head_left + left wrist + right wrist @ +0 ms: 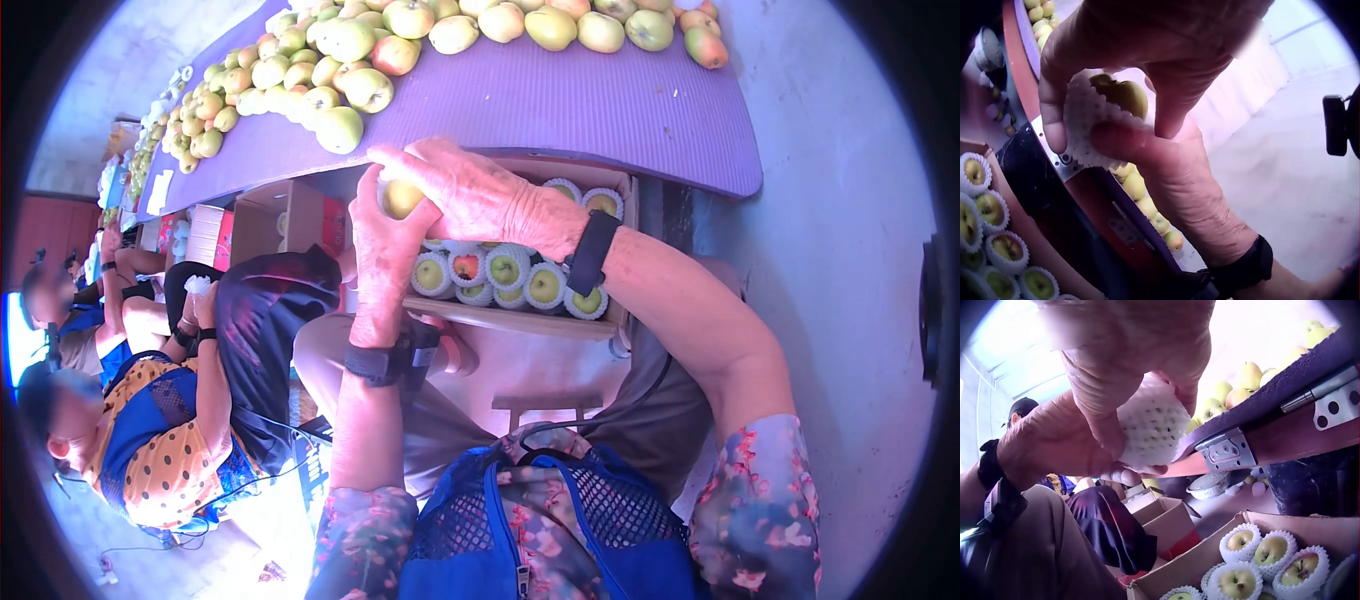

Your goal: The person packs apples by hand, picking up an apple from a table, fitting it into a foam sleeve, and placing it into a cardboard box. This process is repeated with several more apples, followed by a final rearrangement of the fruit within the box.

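Between both hands is a yellow-green apple [402, 198] in a white foam net [1082, 119]. The left hand [385, 228] grips it with fingers and thumb around its sides. From the other side the right hand [480, 195] holds the same apple, its thumb lying against the net in the left wrist view. The apple's top shows bare above the net's edge there, while the right wrist view shows mostly net [1152, 428]. Just below the hands stands a cardboard box [510, 319] with several netted apples [545, 287] in rows.
A purple-matted table [560, 110] bears a long heap of loose apples [345, 40] beyond the hands. More cardboard boxes [262, 222] stand to the left. Another person [150, 440] sits close on the left, knees near the box. Metal hinges [1225, 450] show under the table edge.
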`<state>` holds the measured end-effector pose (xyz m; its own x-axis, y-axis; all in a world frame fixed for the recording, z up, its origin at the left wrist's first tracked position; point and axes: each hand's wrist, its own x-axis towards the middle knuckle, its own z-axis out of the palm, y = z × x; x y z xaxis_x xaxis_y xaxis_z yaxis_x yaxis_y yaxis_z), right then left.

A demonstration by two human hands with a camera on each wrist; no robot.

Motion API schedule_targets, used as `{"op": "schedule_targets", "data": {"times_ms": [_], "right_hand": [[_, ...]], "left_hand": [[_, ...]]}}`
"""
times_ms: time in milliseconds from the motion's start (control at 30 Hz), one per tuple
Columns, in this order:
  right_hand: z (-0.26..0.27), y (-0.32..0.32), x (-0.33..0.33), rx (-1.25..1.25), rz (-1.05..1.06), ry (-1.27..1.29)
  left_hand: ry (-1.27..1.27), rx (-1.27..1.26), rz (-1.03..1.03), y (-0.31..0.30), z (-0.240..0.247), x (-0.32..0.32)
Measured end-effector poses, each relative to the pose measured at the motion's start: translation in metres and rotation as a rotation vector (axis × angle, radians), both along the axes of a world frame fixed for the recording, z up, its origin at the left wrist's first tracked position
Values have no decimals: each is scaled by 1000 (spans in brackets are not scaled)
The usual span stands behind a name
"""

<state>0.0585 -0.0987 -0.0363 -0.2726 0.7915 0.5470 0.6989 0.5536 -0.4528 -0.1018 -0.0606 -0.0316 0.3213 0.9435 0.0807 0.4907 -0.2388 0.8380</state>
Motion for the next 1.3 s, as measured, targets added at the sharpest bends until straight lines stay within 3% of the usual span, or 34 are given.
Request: {"op": "schedule_targets", "data": {"times_ms": [200, 300, 400, 567, 667, 767, 867, 1133, 1233, 1300], "right_hand": [[-8, 8, -2, -62, 61, 23], [-11, 4, 2, -88, 98, 24], [-9, -2, 10, -92, 133, 8], [-1, -5, 24, -168, 90, -26], [15, -10, 35, -421, 72, -12], [3, -15, 42, -566, 45, 171], [1, -25, 37, -669, -11, 284], [-12, -29, 37, -874, -28, 384], [-16, -36, 37, -1081, 12, 682], [-25, -36, 35, -1067, 4, 773]], "left_hand": [[-42, 56, 28, -2, 1, -1], [-141, -47, 35, -15, 2, 2], [-221, -39, 23, -8, -18, -3], [-134, -76, 38, -10, -32, -4], [-189, -168, 45, -28, -30, 1], [-181, -187, 66, -28, -55, 2], [72, 238, 109, -35, -67, 8], [77, 202, 11, -55, -51, 24], [39, 171, -23, -51, -58, 21], [-48, 106, -96, -44, -63, 18]]}}
